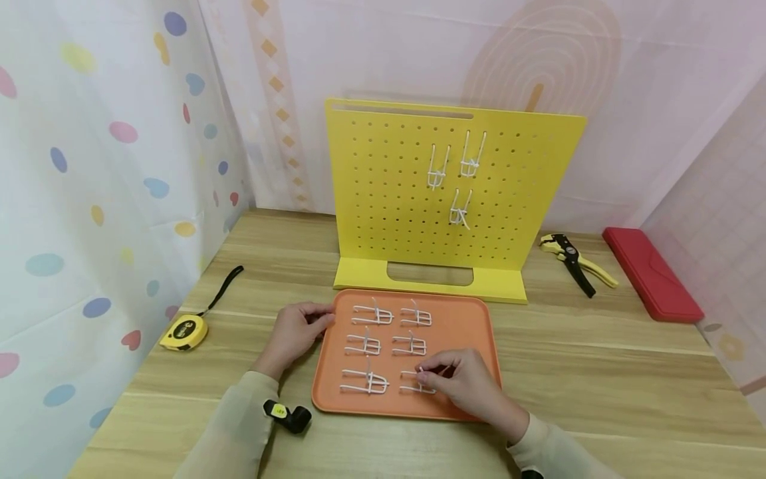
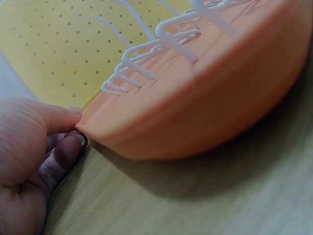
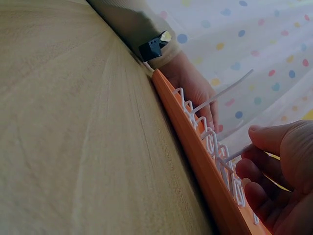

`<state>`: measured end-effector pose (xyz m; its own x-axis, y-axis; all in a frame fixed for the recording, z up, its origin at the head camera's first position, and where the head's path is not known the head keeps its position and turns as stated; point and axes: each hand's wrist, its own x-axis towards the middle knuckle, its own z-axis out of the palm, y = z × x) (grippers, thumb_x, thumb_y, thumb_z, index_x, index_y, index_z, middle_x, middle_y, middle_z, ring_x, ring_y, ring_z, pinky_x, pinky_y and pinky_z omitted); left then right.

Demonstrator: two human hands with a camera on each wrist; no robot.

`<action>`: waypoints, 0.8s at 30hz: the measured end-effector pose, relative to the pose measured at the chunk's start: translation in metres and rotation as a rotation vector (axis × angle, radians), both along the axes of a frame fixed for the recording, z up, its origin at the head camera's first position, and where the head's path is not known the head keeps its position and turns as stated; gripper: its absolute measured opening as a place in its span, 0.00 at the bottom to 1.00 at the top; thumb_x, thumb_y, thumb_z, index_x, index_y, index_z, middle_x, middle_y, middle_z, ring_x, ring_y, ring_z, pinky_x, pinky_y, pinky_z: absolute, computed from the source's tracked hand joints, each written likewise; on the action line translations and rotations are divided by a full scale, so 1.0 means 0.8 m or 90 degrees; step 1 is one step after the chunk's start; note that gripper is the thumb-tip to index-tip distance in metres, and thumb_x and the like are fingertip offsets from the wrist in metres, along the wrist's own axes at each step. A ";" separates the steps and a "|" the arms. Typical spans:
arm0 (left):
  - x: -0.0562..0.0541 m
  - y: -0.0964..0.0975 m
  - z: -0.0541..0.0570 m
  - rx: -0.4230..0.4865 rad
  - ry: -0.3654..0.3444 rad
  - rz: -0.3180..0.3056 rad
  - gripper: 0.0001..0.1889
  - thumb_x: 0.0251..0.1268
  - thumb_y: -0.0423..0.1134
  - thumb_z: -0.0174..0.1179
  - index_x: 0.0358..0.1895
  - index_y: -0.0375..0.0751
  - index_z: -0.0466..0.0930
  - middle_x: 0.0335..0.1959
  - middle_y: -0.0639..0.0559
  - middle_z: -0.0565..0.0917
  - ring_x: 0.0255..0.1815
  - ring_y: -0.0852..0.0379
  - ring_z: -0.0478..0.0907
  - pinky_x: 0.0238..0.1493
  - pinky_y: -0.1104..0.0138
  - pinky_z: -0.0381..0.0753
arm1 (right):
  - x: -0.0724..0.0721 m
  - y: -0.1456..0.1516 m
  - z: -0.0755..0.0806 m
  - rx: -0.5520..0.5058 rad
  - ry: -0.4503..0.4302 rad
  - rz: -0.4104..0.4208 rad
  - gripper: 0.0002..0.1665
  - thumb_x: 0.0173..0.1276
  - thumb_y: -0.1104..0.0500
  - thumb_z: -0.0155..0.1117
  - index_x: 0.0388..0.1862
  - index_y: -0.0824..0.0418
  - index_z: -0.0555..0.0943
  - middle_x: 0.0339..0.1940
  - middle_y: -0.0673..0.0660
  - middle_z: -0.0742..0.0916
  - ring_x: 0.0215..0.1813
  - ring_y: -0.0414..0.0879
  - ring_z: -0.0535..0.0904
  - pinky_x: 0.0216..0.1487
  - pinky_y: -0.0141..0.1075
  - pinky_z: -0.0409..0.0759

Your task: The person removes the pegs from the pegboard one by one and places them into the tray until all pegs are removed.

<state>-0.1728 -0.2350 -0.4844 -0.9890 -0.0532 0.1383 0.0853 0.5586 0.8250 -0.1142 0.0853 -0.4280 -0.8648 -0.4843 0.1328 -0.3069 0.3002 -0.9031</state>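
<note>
An orange tray (image 1: pixel 461 322) holds several white wire pegboard hooks, laid out in two columns. My left hand (image 1: pixel 297 332) pinches the tray's left rim, thumb on top and fingers beneath, as the left wrist view shows. Over the tray's front right part, my right hand (image 1: pixel 469 386) pinches the upward prong of a white pegboard hook (image 1: pixel 413 388) between thumb and fingertips. That hook is low at the tray, partly hidden by the fingers. Behind the tray stands a yellow pegboard (image 1: pixel 389 193) with three white hooks hanging on its right half.
A yellow tape measure (image 1: pixel 185 331) with a black strap lies at the left. Right of the board are a yellow and black wire stripper (image 1: pixel 572 259) and a red case (image 1: pixel 652 274). Patterned curtains (image 1: pixel 120 199) border the wooden table (image 1: pixel 598 372).
</note>
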 end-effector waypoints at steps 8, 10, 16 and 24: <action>0.000 0.000 0.000 -0.001 0.003 -0.001 0.09 0.62 0.36 0.66 0.44 0.39 0.87 0.36 0.47 0.87 0.30 0.58 0.79 0.29 0.70 0.79 | -0.001 0.000 -0.002 0.009 0.000 -0.004 0.03 0.58 0.68 0.71 0.32 0.66 0.88 0.30 0.55 0.89 0.24 0.40 0.78 0.25 0.28 0.76; 0.000 0.000 0.001 -0.001 0.004 -0.002 0.09 0.62 0.36 0.66 0.44 0.39 0.87 0.36 0.47 0.87 0.30 0.58 0.80 0.29 0.70 0.79 | -0.001 0.000 -0.002 0.010 0.000 -0.004 0.03 0.58 0.68 0.71 0.33 0.66 0.88 0.30 0.55 0.89 0.25 0.41 0.78 0.25 0.28 0.76; 0.001 0.000 0.001 0.000 0.005 -0.004 0.09 0.62 0.36 0.66 0.44 0.39 0.87 0.37 0.47 0.87 0.31 0.58 0.80 0.29 0.70 0.79 | 0.000 0.001 0.000 0.015 0.000 -0.004 0.04 0.59 0.67 0.71 0.34 0.65 0.88 0.31 0.55 0.89 0.25 0.41 0.78 0.25 0.29 0.76; 0.000 -0.001 0.000 0.006 0.004 -0.005 0.09 0.62 0.36 0.65 0.45 0.39 0.87 0.36 0.47 0.87 0.30 0.58 0.80 0.29 0.70 0.80 | -0.001 0.001 -0.005 0.018 0.003 -0.012 0.05 0.58 0.67 0.71 0.35 0.65 0.88 0.31 0.53 0.88 0.27 0.41 0.79 0.27 0.30 0.77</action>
